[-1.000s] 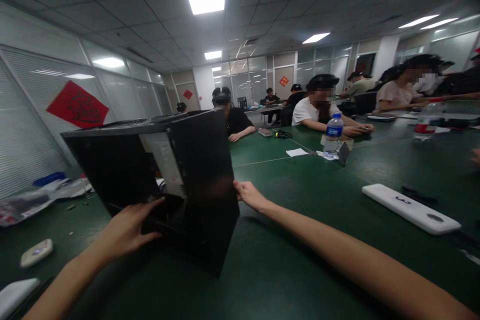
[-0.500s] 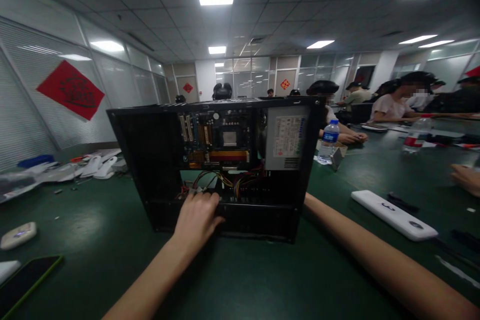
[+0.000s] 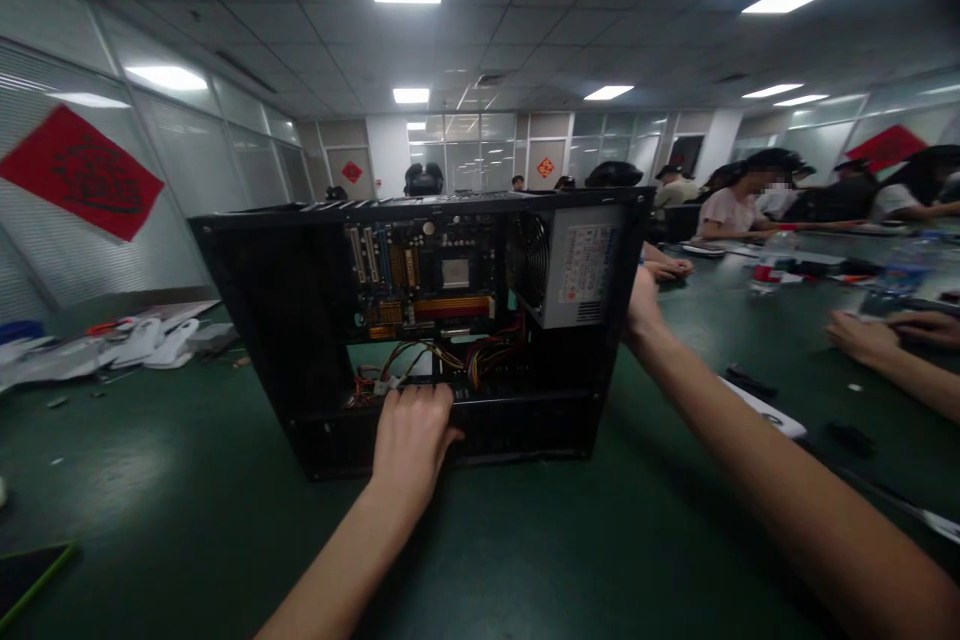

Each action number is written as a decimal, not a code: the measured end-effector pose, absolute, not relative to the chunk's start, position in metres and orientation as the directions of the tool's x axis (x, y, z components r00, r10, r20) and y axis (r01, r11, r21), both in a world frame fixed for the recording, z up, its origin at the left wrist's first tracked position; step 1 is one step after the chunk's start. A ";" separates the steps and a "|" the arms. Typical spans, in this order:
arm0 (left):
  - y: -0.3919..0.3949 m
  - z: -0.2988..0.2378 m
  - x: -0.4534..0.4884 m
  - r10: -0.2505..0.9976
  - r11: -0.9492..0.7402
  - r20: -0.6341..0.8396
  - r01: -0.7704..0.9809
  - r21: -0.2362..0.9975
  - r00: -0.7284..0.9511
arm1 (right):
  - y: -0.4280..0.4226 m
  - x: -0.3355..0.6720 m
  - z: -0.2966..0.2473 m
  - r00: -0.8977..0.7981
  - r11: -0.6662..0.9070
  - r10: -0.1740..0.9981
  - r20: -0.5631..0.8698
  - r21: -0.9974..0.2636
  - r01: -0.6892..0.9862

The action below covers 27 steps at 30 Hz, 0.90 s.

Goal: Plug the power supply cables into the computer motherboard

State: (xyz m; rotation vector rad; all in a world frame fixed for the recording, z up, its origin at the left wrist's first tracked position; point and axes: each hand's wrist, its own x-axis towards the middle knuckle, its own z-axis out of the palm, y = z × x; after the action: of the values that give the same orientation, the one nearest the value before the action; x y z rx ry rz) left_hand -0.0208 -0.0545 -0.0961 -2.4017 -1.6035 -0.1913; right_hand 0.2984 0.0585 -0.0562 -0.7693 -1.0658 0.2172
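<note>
A black computer case [image 3: 480,435] stands on the green table with its open side facing me. Inside it are a motherboard [image 3: 455,273], a grey power supply [image 3: 585,270] at the upper right and a bundle of coloured cables [image 3: 480,355] below. My left hand [image 3: 416,420] is closed over the case's lower front rail, fingers curled over its upper edge and thumb in front. At the case's right side is my right hand [image 3: 643,305], pressed close to the outer edge; its fingers are hidden behind the case.
White parts and papers [image 3: 150,345] lie at the left, with a green-edged phone [image 3: 34,575] nearer me. A white power bank [image 3: 772,412] lies right, partly behind my right forearm. A co-worker's hands [image 3: 870,335] rest on the table [image 3: 525,560] at far right; bottles [image 3: 772,265] stand beyond.
My right hand has moved up along the case's right side and come into view. The case has turned slightly, showing more of the power supply's fan. My view has swung right.
</note>
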 end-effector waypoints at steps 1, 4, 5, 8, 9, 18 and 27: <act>-0.055 -0.096 -0.019 0.890 -0.363 0.243 0.922 -0.134 0.386 | 0.045 0.297 -0.041 0.554 0.781 0.444 0.704 -0.607 0.147; -0.056 -0.094 -0.015 0.893 -0.359 0.238 0.923 -0.135 0.382 | -0.005 0.271 -0.008 0.560 0.868 -0.122 0.820 -0.185 0.461; -0.056 -0.093 -0.014 0.895 -0.359 0.229 0.923 -0.136 0.382 | -0.020 0.257 -0.004 0.457 0.824 -0.259 0.851 -0.052 0.565; -0.052 -0.083 -0.016 0.902 -0.383 0.159 0.913 -0.138 0.402 | -0.044 0.209 -0.010 -0.298 0.826 0.052 0.953 0.126 0.549; -0.049 -0.078 -0.020 0.899 -0.407 0.116 0.904 -0.131 0.421 | -0.042 0.194 -0.016 -0.477 0.811 0.331 0.814 0.012 0.584; -0.019 -0.005 -0.072 0.873 -0.451 -0.083 0.860 0.241 0.481 | 0.030 0.144 -0.068 -0.475 0.437 0.843 -0.251 -0.193 0.878; 0.048 -0.049 -0.113 0.954 -0.223 -0.179 0.967 0.121 0.242 | 0.030 0.154 -0.069 -0.574 0.515 0.819 -0.008 -0.429 0.742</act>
State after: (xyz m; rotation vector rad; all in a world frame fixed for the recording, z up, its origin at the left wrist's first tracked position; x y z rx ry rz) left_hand -0.1134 0.0478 -0.0485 -2.6306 -2.0690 0.1112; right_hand 0.1540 0.0299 -0.0693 -1.3353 -2.5597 0.5828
